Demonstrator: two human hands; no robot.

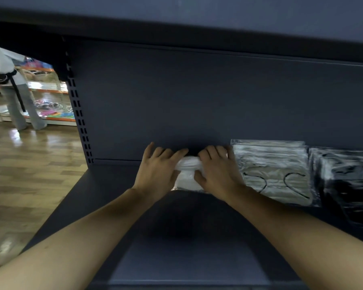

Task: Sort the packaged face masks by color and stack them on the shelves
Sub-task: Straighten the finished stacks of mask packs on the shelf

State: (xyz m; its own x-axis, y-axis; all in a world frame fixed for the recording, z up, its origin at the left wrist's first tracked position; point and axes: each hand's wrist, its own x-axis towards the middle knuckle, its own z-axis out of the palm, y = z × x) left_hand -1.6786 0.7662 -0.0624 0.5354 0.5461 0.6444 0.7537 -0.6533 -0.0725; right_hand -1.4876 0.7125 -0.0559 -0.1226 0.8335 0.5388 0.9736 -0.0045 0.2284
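A stack of white packaged face masks (188,174) lies on the dark shelf (117,195), against the back panel. My left hand (158,168) holds its left side and my right hand (216,172) holds its right side, fingers over the far edge and thumbs on top. Most of the stack is hidden under both hands. Touching my right hand, a stack of grey masks with black ear loops (275,174) lies on the same shelf. Further right sits a stack of black masks (348,181).
The shelf above (176,21) overhangs close overhead. A perforated upright (80,120) bounds the shelf's left end. Beyond it are a wooden floor (19,174), a person (15,91) standing, and an orange-edged rack (50,97) of goods.
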